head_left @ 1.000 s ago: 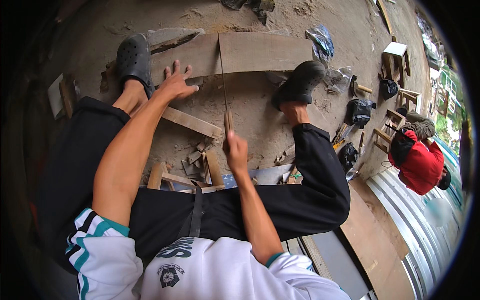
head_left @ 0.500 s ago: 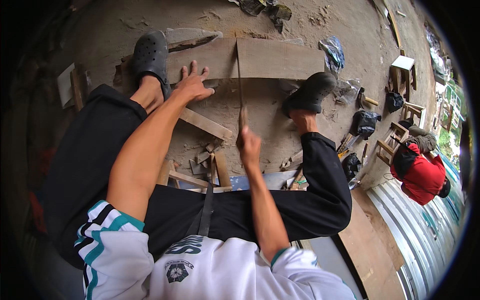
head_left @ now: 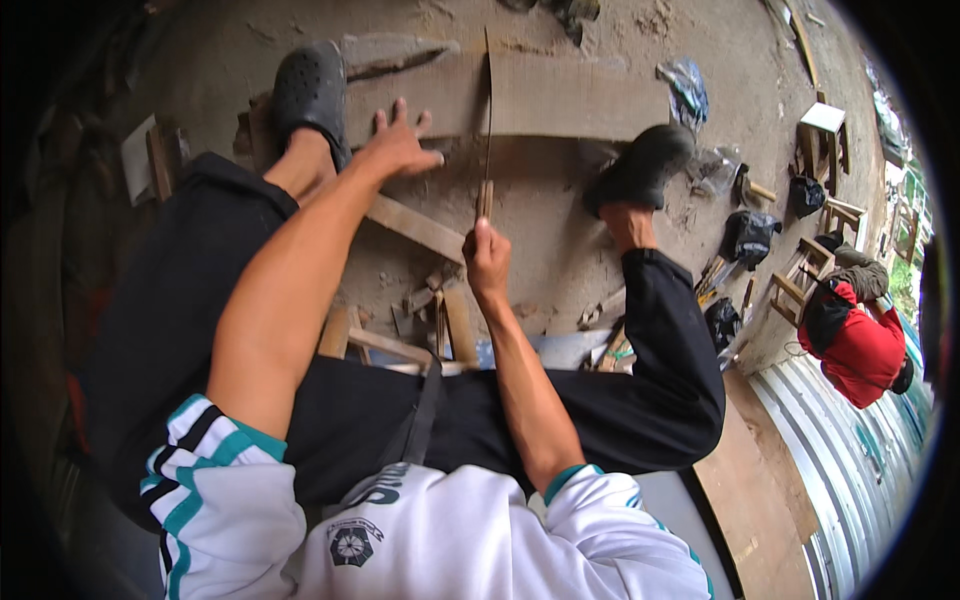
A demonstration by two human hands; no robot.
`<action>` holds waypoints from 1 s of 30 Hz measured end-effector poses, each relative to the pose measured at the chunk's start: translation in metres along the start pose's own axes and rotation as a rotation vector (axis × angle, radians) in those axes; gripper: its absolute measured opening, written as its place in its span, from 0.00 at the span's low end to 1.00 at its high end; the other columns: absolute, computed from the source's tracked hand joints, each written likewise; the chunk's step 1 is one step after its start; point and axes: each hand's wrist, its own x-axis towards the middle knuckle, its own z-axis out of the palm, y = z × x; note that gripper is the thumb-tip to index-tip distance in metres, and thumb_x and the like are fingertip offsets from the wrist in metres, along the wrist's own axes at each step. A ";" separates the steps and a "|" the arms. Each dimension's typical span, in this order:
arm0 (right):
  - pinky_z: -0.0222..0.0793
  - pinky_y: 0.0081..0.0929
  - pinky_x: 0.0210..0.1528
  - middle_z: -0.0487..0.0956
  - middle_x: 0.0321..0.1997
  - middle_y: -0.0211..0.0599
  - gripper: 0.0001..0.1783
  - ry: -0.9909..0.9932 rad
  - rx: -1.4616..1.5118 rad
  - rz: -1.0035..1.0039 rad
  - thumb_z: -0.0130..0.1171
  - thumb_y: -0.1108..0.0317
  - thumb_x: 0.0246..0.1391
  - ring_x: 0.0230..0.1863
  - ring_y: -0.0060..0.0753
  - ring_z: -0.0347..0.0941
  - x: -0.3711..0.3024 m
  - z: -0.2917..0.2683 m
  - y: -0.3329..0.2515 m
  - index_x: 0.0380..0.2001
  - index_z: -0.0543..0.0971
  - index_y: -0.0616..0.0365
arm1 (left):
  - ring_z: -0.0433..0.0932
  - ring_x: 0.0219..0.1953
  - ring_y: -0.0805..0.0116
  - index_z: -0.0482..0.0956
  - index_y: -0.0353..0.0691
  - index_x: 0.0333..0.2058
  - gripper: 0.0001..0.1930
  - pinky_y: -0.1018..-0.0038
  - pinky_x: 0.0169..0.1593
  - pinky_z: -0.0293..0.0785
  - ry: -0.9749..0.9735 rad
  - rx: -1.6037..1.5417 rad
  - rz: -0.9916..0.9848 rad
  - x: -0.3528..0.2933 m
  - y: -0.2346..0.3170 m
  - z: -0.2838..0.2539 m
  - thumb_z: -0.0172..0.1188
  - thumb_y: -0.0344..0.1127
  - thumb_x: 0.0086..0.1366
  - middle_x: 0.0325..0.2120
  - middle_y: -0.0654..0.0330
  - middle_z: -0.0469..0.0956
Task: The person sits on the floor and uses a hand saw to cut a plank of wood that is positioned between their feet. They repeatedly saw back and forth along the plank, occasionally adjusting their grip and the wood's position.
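Note:
A wide wooden board [head_left: 585, 98] lies crosswise in front of me, with my left foot in a dark clog [head_left: 310, 95] on its left part and my right clog [head_left: 645, 170] at its near right edge. My left hand [head_left: 398, 150] rests spread on the board, fingers apart, holding nothing. My right hand [head_left: 486, 258] is closed round the wooden handle of a handsaw [head_left: 488, 150]. Seen edge-on, the thin blade points away from me and crosses the board to the right of my left hand.
Wood offcuts [head_left: 440, 315] lie between my legs, beside a slanting plank [head_left: 415, 228]. To the right are black bags [head_left: 750, 237], a hammer [head_left: 757, 188] and small wooden stools [head_left: 822, 130]. A person in red [head_left: 855, 350] bends near corrugated metal sheets [head_left: 800, 410].
My right hand has drawn slightly toward the left and away from me with the saw. The whole view has shifted a little; my left hand stays on the board.

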 end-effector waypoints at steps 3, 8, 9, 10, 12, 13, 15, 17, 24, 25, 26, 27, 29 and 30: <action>0.47 0.23 0.18 0.60 0.13 0.21 0.27 -0.027 0.060 0.110 0.47 0.55 0.67 0.16 0.16 0.53 -0.002 -0.020 -0.024 0.13 0.63 0.54 | 0.35 0.68 0.24 0.46 0.57 0.70 0.47 0.45 0.69 0.42 0.035 -0.003 -0.021 0.004 -0.010 0.002 0.55 0.64 0.55 0.70 0.40 0.31; 0.50 0.25 0.19 0.63 0.12 0.23 0.29 -0.113 -0.082 0.132 0.47 0.53 0.66 0.17 0.18 0.56 -0.050 -0.055 -0.027 0.12 0.66 0.58 | 0.34 0.68 0.25 0.46 0.54 0.70 0.48 0.50 0.70 0.42 0.030 -0.016 -0.039 0.003 -0.009 0.000 0.54 0.63 0.56 0.69 0.38 0.31; 0.49 0.24 0.19 0.63 0.13 0.23 0.29 -0.119 -0.079 0.084 0.47 0.52 0.66 0.16 0.17 0.56 -0.036 -0.051 -0.023 0.12 0.66 0.57 | 0.34 0.68 0.26 0.45 0.53 0.70 0.48 0.51 0.70 0.42 0.026 -0.004 -0.040 0.000 -0.007 -0.002 0.54 0.63 0.56 0.69 0.38 0.31; 0.48 0.23 0.19 0.62 0.13 0.23 0.29 -0.114 -0.077 0.033 0.47 0.52 0.66 0.16 0.17 0.55 -0.008 -0.044 -0.017 0.12 0.65 0.56 | 0.34 0.68 0.25 0.45 0.53 0.70 0.48 0.51 0.70 0.42 0.021 -0.007 -0.028 -0.001 -0.002 -0.006 0.54 0.63 0.56 0.69 0.38 0.31; 0.47 0.22 0.19 0.62 0.13 0.23 0.29 -0.115 -0.006 0.018 0.47 0.50 0.65 0.16 0.17 0.55 0.033 -0.035 -0.009 0.13 0.65 0.55 | 0.35 0.68 0.24 0.45 0.54 0.70 0.48 0.51 0.70 0.42 0.038 0.001 -0.003 0.005 -0.002 -0.006 0.55 0.64 0.56 0.69 0.38 0.30; 0.48 0.22 0.19 0.62 0.13 0.23 0.29 -0.124 0.066 0.059 0.47 0.49 0.65 0.16 0.17 0.55 0.038 -0.029 -0.010 0.13 0.65 0.55 | 0.35 0.68 0.24 0.46 0.55 0.70 0.48 0.51 0.70 0.42 0.039 -0.002 -0.003 0.005 -0.004 -0.004 0.55 0.64 0.56 0.69 0.38 0.30; 0.51 0.27 0.20 0.61 0.13 0.22 0.30 -0.079 0.004 0.077 0.47 0.51 0.65 0.17 0.19 0.56 0.030 -0.024 -0.022 0.14 0.65 0.59 | 0.35 0.68 0.24 0.45 0.57 0.70 0.48 0.50 0.69 0.43 0.041 0.012 -0.011 0.010 -0.010 -0.004 0.55 0.65 0.55 0.69 0.39 0.29; 0.54 0.35 0.21 0.62 0.11 0.36 0.30 -0.040 -0.180 0.022 0.48 0.51 0.64 0.17 0.24 0.58 -0.003 -0.020 -0.044 0.15 0.68 0.65 | 0.33 0.68 0.26 0.45 0.59 0.70 0.48 0.49 0.69 0.43 0.040 0.013 -0.031 0.015 -0.027 0.004 0.56 0.66 0.56 0.70 0.41 0.28; 0.58 0.38 0.23 0.63 0.12 0.44 0.29 -0.018 -0.158 -0.062 0.49 0.51 0.62 0.17 0.31 0.62 0.022 -0.024 0.002 0.17 0.71 0.66 | 0.34 0.68 0.24 0.46 0.57 0.70 0.48 0.51 0.69 0.45 0.040 0.001 0.017 0.020 -0.021 -0.004 0.57 0.64 0.55 0.69 0.38 0.28; 0.58 0.38 0.24 0.63 0.12 0.45 0.29 -0.013 -0.126 -0.050 0.49 0.51 0.62 0.17 0.31 0.62 0.044 -0.022 -0.005 0.16 0.71 0.66 | 0.34 0.68 0.24 0.46 0.57 0.70 0.48 0.51 0.69 0.45 0.055 0.000 0.031 0.025 -0.021 -0.004 0.57 0.64 0.55 0.69 0.39 0.28; 0.58 0.38 0.23 0.63 0.12 0.44 0.29 -0.004 -0.099 -0.012 0.49 0.51 0.62 0.17 0.30 0.62 0.044 -0.020 -0.007 0.16 0.71 0.66 | 0.34 0.68 0.25 0.46 0.57 0.70 0.48 0.51 0.69 0.46 0.052 -0.006 0.030 0.021 -0.025 0.004 0.57 0.64 0.55 0.69 0.39 0.28; 0.58 0.38 0.23 0.63 0.12 0.44 0.29 -0.001 -0.078 0.012 0.49 0.51 0.62 0.17 0.30 0.62 0.048 -0.018 -0.012 0.16 0.71 0.66 | 0.34 0.68 0.25 0.46 0.57 0.70 0.48 0.51 0.69 0.46 0.042 -0.013 0.021 0.018 -0.024 0.003 0.57 0.64 0.55 0.69 0.39 0.28; 0.57 0.37 0.23 0.63 0.12 0.43 0.29 0.017 -0.084 0.016 0.49 0.51 0.62 0.17 0.29 0.61 0.032 -0.015 -0.015 0.16 0.70 0.66 | 0.34 0.68 0.25 0.46 0.57 0.70 0.49 0.51 0.69 0.46 0.023 -0.028 0.005 0.014 -0.018 0.000 0.57 0.64 0.54 0.70 0.40 0.28; 0.57 0.36 0.23 0.63 0.12 0.41 0.29 0.020 -0.114 -0.010 0.49 0.52 0.62 0.17 0.28 0.60 0.006 -0.013 -0.015 0.16 0.70 0.66 | 0.33 0.68 0.26 0.45 0.57 0.70 0.49 0.51 0.69 0.46 0.002 -0.034 -0.022 0.011 -0.021 -0.002 0.57 0.64 0.55 0.70 0.41 0.29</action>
